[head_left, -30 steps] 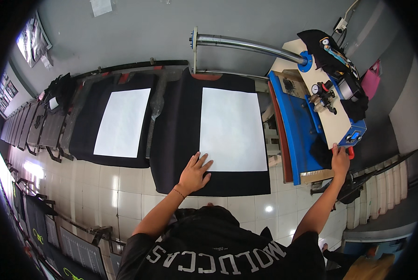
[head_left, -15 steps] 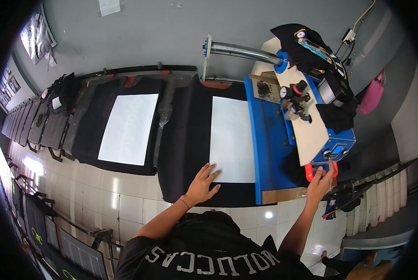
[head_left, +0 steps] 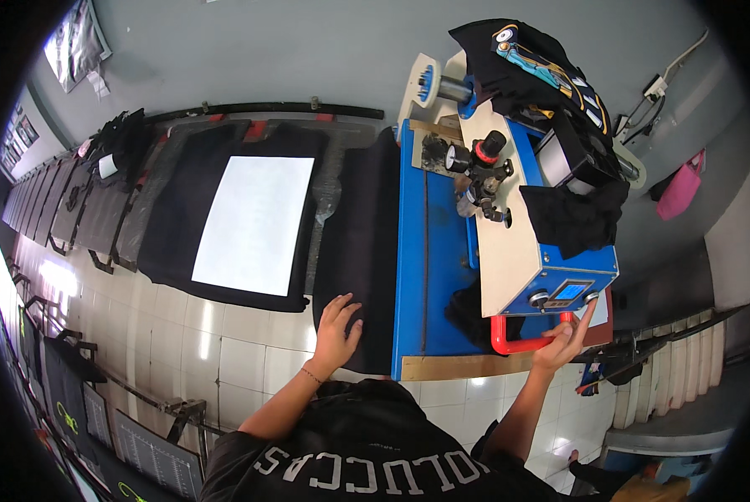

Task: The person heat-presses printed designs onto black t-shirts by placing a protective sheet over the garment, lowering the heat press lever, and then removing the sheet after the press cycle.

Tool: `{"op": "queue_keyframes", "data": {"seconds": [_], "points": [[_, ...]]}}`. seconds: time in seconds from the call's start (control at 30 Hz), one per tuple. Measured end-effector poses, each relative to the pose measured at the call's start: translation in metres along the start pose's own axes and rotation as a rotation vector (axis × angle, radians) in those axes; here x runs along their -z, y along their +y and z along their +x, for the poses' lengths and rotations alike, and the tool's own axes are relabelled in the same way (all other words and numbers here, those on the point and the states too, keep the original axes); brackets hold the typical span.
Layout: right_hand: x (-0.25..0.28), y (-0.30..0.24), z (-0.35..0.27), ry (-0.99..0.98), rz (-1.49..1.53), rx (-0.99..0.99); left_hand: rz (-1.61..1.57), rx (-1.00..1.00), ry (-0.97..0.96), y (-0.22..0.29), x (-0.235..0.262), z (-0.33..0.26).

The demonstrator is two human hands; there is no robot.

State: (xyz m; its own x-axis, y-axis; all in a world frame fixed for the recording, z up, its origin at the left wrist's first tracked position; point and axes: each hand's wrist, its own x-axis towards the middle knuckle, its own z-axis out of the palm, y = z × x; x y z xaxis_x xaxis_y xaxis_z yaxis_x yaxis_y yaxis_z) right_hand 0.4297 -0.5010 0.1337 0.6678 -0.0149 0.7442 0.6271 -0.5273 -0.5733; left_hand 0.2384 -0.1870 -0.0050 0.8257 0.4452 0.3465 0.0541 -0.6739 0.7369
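Note:
A blue heat press (head_left: 442, 251) now covers the black garment (head_left: 360, 251) in front of me, with only the garment's left strip showing. My left hand (head_left: 337, 330) lies flat with spread fingers on the garment's near edge. My right hand (head_left: 563, 343) grips the red handle (head_left: 517, 345) at the press's near right corner, below its blue control box (head_left: 569, 291). A cream arm with gauges (head_left: 488, 180) runs along the press top.
To the left a second black garment (head_left: 182, 217) carries a white sheet (head_left: 254, 222). More dark garments (head_left: 74, 201) line the row further left. Black shirts (head_left: 551, 84) drape over the machine's far end. White tiles (head_left: 216, 335) edge the bench.
The press has swung left over the near garment and its white sheet, which is now hidden. My right hand followed the red handle; my left hand stayed on the garment edge.

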Motion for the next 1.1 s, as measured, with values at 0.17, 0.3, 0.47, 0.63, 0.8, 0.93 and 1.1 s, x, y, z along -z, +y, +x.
{"op": "queue_keyframes", "data": {"seconds": [0.17,0.3,0.47,0.63,0.8,0.93,1.1], "points": [[0.001,0.0,0.003,0.001,0.007,0.026,0.008,0.113,0.07,-0.028,0.014,-0.018],[0.003,-0.011,0.003,-0.005,0.024,-0.078,0.038,0.208,0.123,-0.054,0.04,-0.036],[0.004,-0.014,0.002,-0.017,0.016,-0.113,-0.039,0.353,0.32,-0.107,0.069,-0.045],[0.003,-0.027,0.0,0.006,0.01,-0.158,-0.284,0.703,0.621,-0.174,0.111,-0.028],[0.006,-0.003,-0.007,0.008,0.108,-0.21,-0.522,0.926,0.787,-0.233,0.148,-0.015],[0.003,-0.006,-0.011,0.07,0.023,-0.279,-0.63,1.002,0.832,-0.25,0.162,-0.01],[-0.016,-0.068,-0.021,0.372,0.082,-0.142,-0.681,1.054,0.894,-0.251,0.164,-0.004]]}}
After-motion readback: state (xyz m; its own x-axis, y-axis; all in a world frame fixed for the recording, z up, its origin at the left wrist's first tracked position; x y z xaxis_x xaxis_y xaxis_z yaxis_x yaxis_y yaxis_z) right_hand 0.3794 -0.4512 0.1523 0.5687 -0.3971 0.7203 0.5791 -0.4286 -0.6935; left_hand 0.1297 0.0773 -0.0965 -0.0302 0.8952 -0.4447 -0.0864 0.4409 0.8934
